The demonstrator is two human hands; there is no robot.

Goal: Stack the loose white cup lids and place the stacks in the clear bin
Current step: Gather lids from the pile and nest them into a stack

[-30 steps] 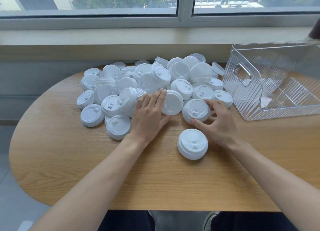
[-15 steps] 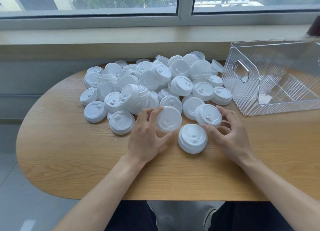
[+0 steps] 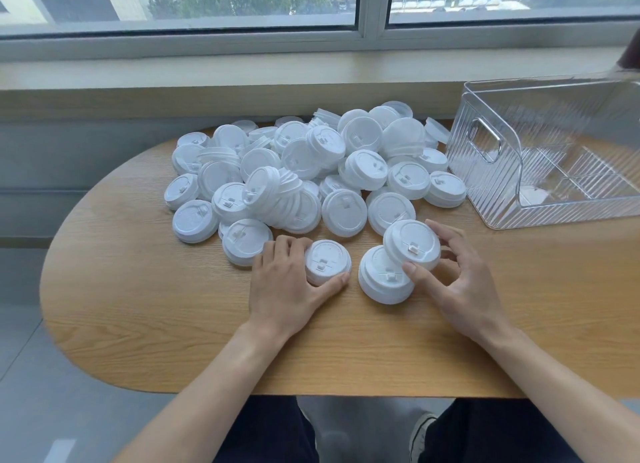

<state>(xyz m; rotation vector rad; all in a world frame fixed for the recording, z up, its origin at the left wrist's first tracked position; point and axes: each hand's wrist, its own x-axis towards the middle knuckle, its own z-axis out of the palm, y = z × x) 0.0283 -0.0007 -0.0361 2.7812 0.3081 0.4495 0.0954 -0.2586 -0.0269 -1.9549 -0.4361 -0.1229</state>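
A big heap of loose white cup lids point(image 3: 311, 171) covers the far middle of the wooden table point(image 3: 173, 324). My left hand point(image 3: 287, 282) grips one lid point(image 3: 327, 260) flat on the table, fingers curled over its left rim and thumb along its near edge. My right hand point(image 3: 457, 282) pinches another lid point(image 3: 412, 242), tilted and partly over a lid point(image 3: 381, 279) that lies on the table in front of me. The clear ribbed bin point(image 3: 491, 199) stands at the right with nothing white visible inside.
The table's rounded left end and near edge drop off to the floor. A window sill point(image 3: 242, 74) runs along behind the heap. My knees and a shoe point(image 3: 420, 431) show below the table edge.
Both hands drew back from the heap toward me, each bringing a lid. The right hand's lid now hangs tilted over the single lid near the front edge.
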